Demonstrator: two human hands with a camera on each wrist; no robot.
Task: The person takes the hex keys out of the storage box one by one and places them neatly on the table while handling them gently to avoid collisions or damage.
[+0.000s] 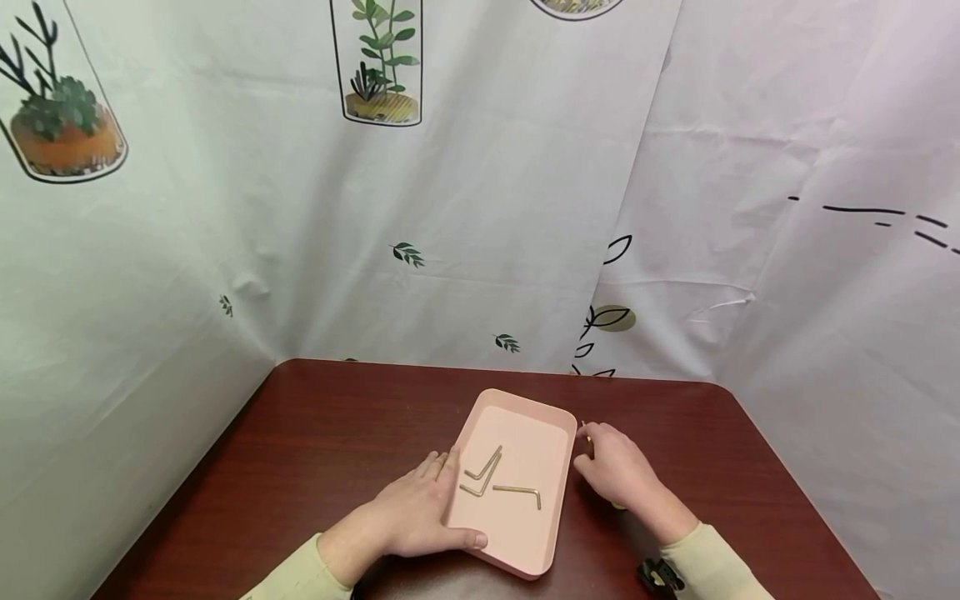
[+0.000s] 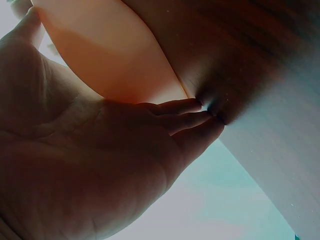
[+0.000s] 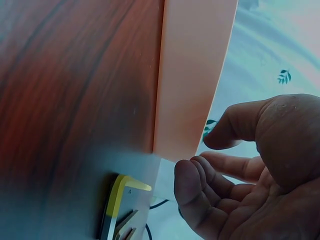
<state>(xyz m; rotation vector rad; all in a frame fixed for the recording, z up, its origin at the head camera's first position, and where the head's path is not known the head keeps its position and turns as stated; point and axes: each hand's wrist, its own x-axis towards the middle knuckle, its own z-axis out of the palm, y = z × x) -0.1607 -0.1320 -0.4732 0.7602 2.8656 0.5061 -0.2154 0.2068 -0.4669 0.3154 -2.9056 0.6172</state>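
A shallow pink tray [image 1: 517, 533] lies slightly turned on the table, with three L-shaped hex keys [image 1: 517, 488] inside. My left hand [image 1: 420, 512] rests against its left side, fingers straight along the wall and thumb over the near left rim. In the left wrist view the fingertips [image 2: 212, 117] reach down to the tabletop. Just beyond the tray's right wall is my right hand [image 1: 622, 467], loosely curled, thumb apart from the fingers and nothing between them. Near it in the right wrist view lies a yellow and dark holder [image 3: 116, 200] with metal keys, mostly hidden by the hand in the head view.
The dark red wooden table [image 1: 337, 433] ends at a white printed curtain [image 1: 487, 208] behind and at the sides. A small black object [image 1: 660, 575] is by the right wrist.
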